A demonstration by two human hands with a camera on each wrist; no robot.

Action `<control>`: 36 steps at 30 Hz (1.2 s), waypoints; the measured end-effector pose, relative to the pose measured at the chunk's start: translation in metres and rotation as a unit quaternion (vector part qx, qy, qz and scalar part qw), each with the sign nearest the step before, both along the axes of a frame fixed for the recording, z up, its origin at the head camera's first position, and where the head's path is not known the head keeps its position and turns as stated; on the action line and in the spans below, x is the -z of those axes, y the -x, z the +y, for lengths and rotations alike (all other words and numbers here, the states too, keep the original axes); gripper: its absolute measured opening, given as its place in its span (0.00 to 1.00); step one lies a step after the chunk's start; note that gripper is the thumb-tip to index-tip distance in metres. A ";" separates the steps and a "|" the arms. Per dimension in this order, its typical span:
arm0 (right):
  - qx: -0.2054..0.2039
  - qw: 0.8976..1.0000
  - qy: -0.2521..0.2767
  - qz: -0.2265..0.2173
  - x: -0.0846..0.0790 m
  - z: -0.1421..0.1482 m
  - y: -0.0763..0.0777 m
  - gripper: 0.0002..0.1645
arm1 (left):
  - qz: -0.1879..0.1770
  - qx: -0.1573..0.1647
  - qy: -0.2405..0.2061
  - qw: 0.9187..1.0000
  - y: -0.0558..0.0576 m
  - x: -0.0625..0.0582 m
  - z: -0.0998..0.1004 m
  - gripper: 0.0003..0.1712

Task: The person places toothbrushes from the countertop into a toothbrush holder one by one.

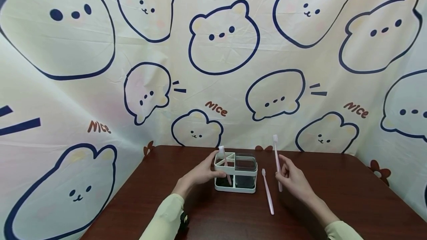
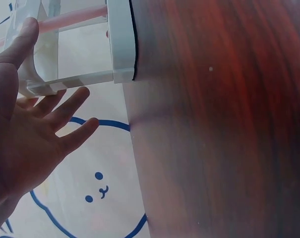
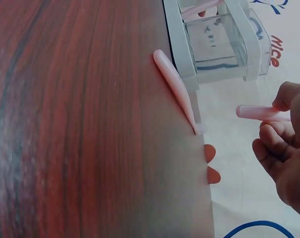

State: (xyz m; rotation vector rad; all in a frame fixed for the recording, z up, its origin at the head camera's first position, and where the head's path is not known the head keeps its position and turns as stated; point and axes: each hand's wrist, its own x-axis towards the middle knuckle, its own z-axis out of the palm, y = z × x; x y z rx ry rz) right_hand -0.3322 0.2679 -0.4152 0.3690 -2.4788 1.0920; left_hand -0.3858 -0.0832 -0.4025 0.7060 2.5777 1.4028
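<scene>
A white toothbrush holder with clear compartments stands upright on the table. My left hand holds its left side, thumb in front; in the left wrist view the other fingers are partly behind the frame. One pink toothbrush leans in the holder's left part, head up. My right hand pinches a second pink toothbrush between thumb and fingers, upright with the bristles on top, right of the holder. A third pink toothbrush lies on the table between the holder and my right hand, its head pointing away.
The dark brown wooden table reaches back to a cloth backdrop printed with cartoon animal outlines. A clear cup-like insert sits in the holder's right side. Beneath my left sleeve is a small black object.
</scene>
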 end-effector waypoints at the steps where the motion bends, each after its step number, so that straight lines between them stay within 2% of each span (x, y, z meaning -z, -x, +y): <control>1: 0.000 1.000 0.000 0.003 0.000 -0.001 0.000 0.38 | 0.001 0.000 0.001 1.000 0.000 0.000 0.000 0.54; 11: -0.006 1.000 0.004 0.012 -0.011 -0.012 0.001 0.32 | 0.003 -0.004 0.007 1.000 -0.002 0.000 0.000 0.54; 25: -0.044 0.999 0.018 0.004 -0.026 -0.029 -0.003 0.21 | 0.016 0.016 0.004 1.000 0.000 0.001 0.001 0.52; 31: -0.044 0.999 0.016 0.012 -0.034 -0.036 0.000 0.18 | 0.014 0.017 -0.002 1.000 0.001 0.001 0.002 0.49; 36: -0.059 0.998 0.018 0.019 -0.043 -0.045 0.002 0.16 | 0.014 0.021 -0.009 1.000 0.001 0.001 0.002 0.49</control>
